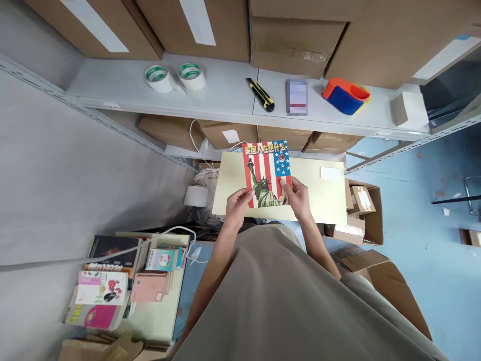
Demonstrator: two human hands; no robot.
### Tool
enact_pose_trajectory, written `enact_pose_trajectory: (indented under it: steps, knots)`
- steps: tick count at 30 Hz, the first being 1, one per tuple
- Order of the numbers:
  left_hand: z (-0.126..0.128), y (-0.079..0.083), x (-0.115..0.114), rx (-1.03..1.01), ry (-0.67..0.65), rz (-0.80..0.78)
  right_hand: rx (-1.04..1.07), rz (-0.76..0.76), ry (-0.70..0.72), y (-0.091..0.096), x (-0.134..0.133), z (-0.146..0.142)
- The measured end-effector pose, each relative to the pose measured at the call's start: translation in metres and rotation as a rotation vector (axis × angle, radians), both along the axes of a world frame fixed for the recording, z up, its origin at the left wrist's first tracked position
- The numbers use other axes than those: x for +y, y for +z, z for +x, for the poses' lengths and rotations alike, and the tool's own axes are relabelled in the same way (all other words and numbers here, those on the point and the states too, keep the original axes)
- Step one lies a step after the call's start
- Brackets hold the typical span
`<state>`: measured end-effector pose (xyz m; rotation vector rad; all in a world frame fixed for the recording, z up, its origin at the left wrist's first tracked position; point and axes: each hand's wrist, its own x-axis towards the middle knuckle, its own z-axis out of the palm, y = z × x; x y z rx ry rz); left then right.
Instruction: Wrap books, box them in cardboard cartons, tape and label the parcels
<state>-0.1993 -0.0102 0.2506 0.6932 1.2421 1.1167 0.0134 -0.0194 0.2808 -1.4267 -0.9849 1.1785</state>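
Note:
A book (266,173) faces me upright, its cover printed with a flag, the Statue of Liberty and yellow Chinese characters. Gripping its lower left corner is my left hand (236,204), thumb on the cover. My right hand (298,198) pinches the lower right edge, its thumb pressed on the front. The other fingers of both hands go behind the book and are mostly hidden. Below the book lies a pale yellow tabletop (319,193), with a white slip (330,173) at its right side.
On the shelf (225,95) ahead sit two tape rolls (160,79), a utility knife (260,94), a blurred card (297,97) and an orange-blue holder (345,96). Stacked books (101,288) lie at lower left. Cardboard boxes (374,215) stand at right; a white cable (150,239) crosses the left.

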Motion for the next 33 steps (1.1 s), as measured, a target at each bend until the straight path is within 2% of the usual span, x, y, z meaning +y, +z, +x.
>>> enact_pose_trajectory:
  steps: [4, 6, 9, 11, 13, 14, 16, 18, 20, 22, 27, 31, 33]
  knots:
    - [0.017, 0.003, 0.000, 0.079, 0.068, 0.072, -0.300, 0.062, -0.154, -0.002, 0.000, 0.001]
    - [0.029, 0.008, -0.005, 0.175, 0.067, 0.138, -0.343, 0.074, -0.162, 0.001, -0.002, -0.007]
    - [0.046, 0.016, -0.017, 0.422, -0.005, 0.331, -0.276, 0.089, -0.063, 0.006, 0.000, -0.023]
    - [0.050, 0.021, -0.022, 0.556, -0.085, 0.519, -0.222, 0.099, -0.082, 0.008, 0.004, -0.030]
    - [0.044, 0.024, -0.021, 0.620, -0.137, 0.651, -0.111, 0.117, -0.115, 0.008, 0.009, -0.032]
    - [0.037, 0.025, -0.018, 0.634, -0.122, 0.660, -0.035, 0.129, -0.107, 0.008, 0.011, -0.031]
    - [0.017, 0.028, -0.011, 0.608, -0.023, 0.556, 0.118, 0.145, -0.036, 0.007, 0.014, -0.028]
    - [-0.004, 0.031, -0.004, 0.443, 0.042, 0.352, 0.227, 0.134, 0.052, 0.007, 0.013, -0.025]
    - [-0.019, 0.034, 0.000, 0.203, 0.012, 0.177, 0.282, 0.111, 0.104, 0.006, 0.010, -0.025]
    - [-0.026, 0.035, 0.000, 0.041, -0.016, 0.100, 0.285, 0.100, 0.124, 0.003, 0.008, -0.025]
    - [-0.019, 0.038, -0.004, 0.025, 0.038, 0.140, 0.205, 0.101, 0.107, -0.002, 0.006, -0.024]
    - [-0.009, 0.043, -0.005, 0.150, 0.125, 0.222, 0.001, 0.181, -0.087, 0.000, 0.008, -0.028]
    - [0.000, 0.045, -0.009, 0.271, 0.177, 0.293, -0.038, 0.210, -0.117, 0.002, 0.007, -0.038]
